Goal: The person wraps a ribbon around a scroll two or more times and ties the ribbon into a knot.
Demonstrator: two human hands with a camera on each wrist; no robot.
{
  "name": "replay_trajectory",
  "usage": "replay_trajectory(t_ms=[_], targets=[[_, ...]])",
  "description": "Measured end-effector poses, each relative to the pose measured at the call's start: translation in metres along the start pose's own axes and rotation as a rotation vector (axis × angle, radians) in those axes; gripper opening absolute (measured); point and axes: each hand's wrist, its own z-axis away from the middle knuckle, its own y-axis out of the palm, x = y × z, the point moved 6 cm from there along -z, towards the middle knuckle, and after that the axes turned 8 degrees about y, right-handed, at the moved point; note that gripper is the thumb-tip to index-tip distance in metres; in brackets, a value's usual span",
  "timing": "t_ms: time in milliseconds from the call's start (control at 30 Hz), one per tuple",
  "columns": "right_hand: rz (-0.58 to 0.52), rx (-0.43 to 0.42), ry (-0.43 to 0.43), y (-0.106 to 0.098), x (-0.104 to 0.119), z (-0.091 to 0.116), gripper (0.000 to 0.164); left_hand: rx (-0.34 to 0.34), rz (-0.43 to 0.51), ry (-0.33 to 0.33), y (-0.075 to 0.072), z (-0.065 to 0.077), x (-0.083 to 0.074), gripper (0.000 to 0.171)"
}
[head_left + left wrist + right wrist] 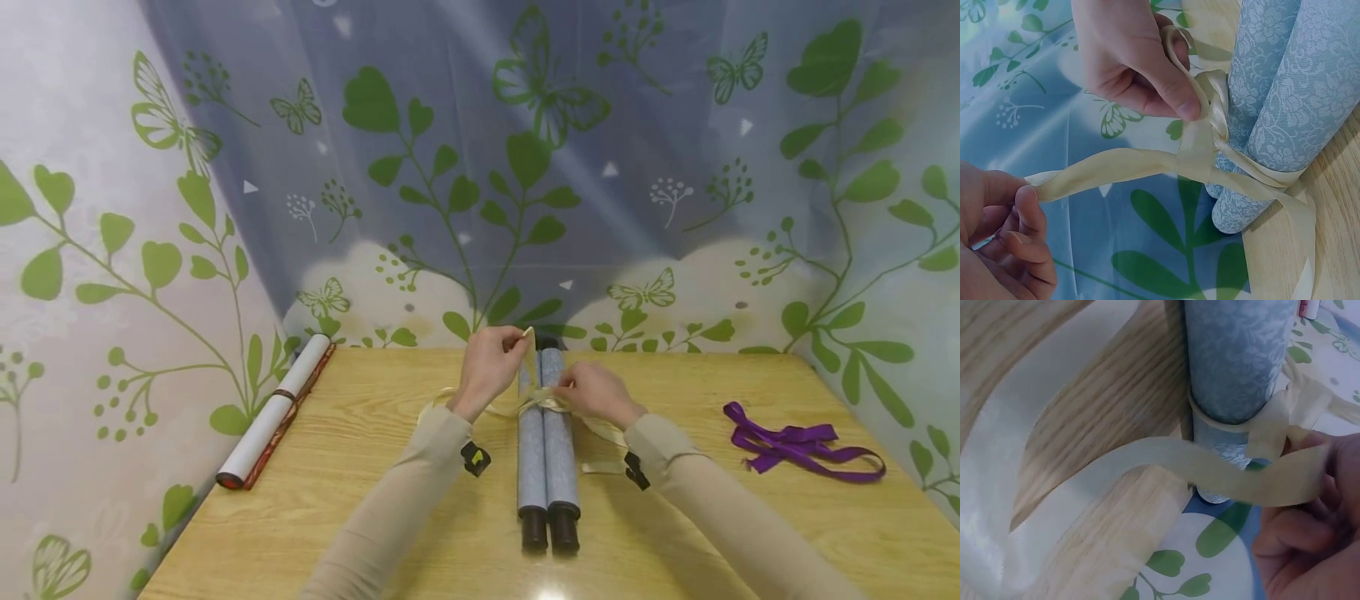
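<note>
Two scrolls (531,458) with pale blue floral backing and dark rod ends lie side by side on the table. A cream ribbon (1110,172) goes round both and crosses in a knot on top. My left hand (489,367) pinches one stretch of it between thumb and fingertips, raised above the scrolls and pulled away from the knot. Close beside the knot, my right hand (597,393) pinches another part of the ribbon with thumb and forefinger, as the right wrist view shows. A loose tail of ribbon (1047,550) trails over the wood.
At the left edge of the wooden table (360,467) lies another rolled scroll (277,417), white with a red-brown tie. A purple ribbon (802,450) lies heaped on the right. Behind hangs a leaf-and-butterfly patterned cloth (465,167).
</note>
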Motion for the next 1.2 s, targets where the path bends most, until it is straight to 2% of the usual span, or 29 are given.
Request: replay_trajectory(t_ms=[100,267,333,533,633,700,767,867,1000,1200], targets=[[0.022,-0.004,0.084,-0.001,-0.004,-0.002,0.018,0.002,0.005,0.002,0.0,0.0,0.0,0.018],[-0.024,0.007,0.153,0.0,-0.01,-0.004,0.017,0.0,-0.001,0.005,0.0,0.001,-0.001,0.017],[-0.092,0.034,0.171,0.002,-0.013,-0.005,0.019,-0.003,-0.005,0.005,0.0,0.001,-0.001,0.017],[-0.33,0.203,0.213,0.011,-0.022,-0.005,0.024,-0.006,-0.008,0.013,0.0,0.001,-0.001,0.018],[-0.394,0.235,0.221,0.012,-0.024,-0.006,0.021,-0.005,-0.002,0.015,0.0,0.002,-0.001,0.018],[-0.406,0.232,0.186,0.011,-0.024,-0.008,0.027,-0.005,0.003,0.016,0.0,0.001,0.0,0.018],[-0.386,0.217,0.128,0.009,-0.021,-0.009,0.029,-0.009,0.0,0.016,-0.001,0.001,0.0,0.018],[-0.339,0.192,0.062,0.007,-0.019,-0.012,0.019,-0.009,-0.009,0.015,-0.001,0.001,0.001,0.018],[-0.298,0.173,0.064,0.006,-0.019,-0.012,0.022,-0.005,-0.007,0.015,-0.002,0.001,0.001,0.017],[-0.088,0.053,-0.006,0.01,-0.011,-0.012,0.027,0.003,0.006,0.015,-0.002,0.002,0.001,0.016]])
